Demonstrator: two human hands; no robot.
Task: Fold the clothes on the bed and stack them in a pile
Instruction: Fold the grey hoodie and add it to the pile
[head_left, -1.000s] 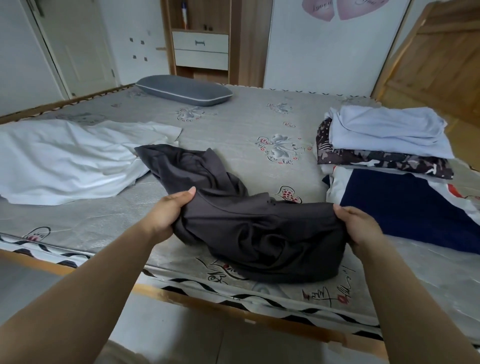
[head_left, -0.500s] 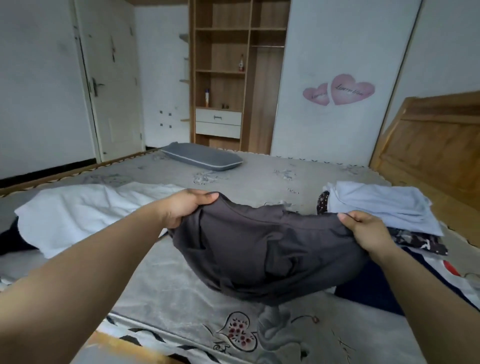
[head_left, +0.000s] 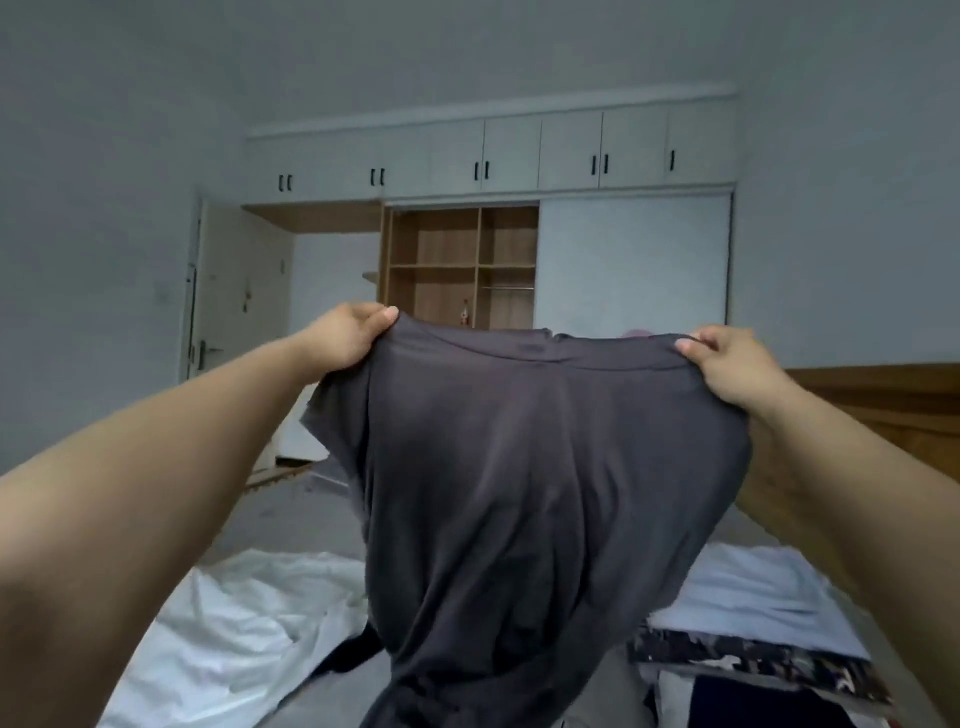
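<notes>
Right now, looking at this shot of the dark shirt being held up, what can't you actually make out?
- Head view: the hem of the dark grey shirt is cut off by the bottom edge.
- The bed's middle is hidden behind the shirt.
- The folded pile is partly covered by the shirt and the right forearm, so its count is unclear.
- The white garment is cut off by the left arm.
- The bottle on the wardrobe shelf is too small to identify.

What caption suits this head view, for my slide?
Both hands, left hand and right hand, hold a dark grey shirt up above the bed.
</notes>
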